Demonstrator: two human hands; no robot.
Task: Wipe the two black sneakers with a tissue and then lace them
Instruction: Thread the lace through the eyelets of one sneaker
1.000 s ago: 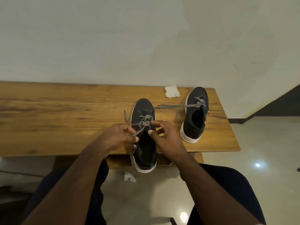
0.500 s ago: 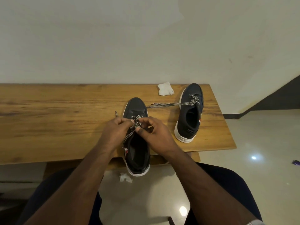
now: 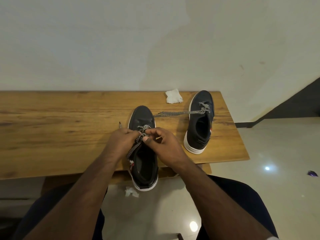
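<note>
Two black sneakers with white soles lie on the wooden table (image 3: 52, 129). The near sneaker (image 3: 144, 168) points away from me, its heel hanging over the front edge. Both hands meet over its tongue: my left hand (image 3: 121, 141) and my right hand (image 3: 161, 142) each pinch its black-and-white lace (image 3: 136, 141), which trails down to the left. One lace tip (image 3: 120, 125) pokes out beyond my left hand. The far sneaker (image 3: 200, 125) rests at the right, its lace (image 3: 176, 113) stretched out leftward. A crumpled white tissue (image 3: 173, 96) sits by the wall.
A white wall runs directly behind the table. The table's right edge is close to the far sneaker. A torn tissue scrap (image 3: 131, 191) lies on the glossy floor under the near sneaker's heel. A small purple wrapper (image 3: 312, 173) is on the floor at right.
My hands have come together over the near sneaker's lace from a wider spread a second ago. The view has shifted slightly, and the far sneaker has not moved.
</note>
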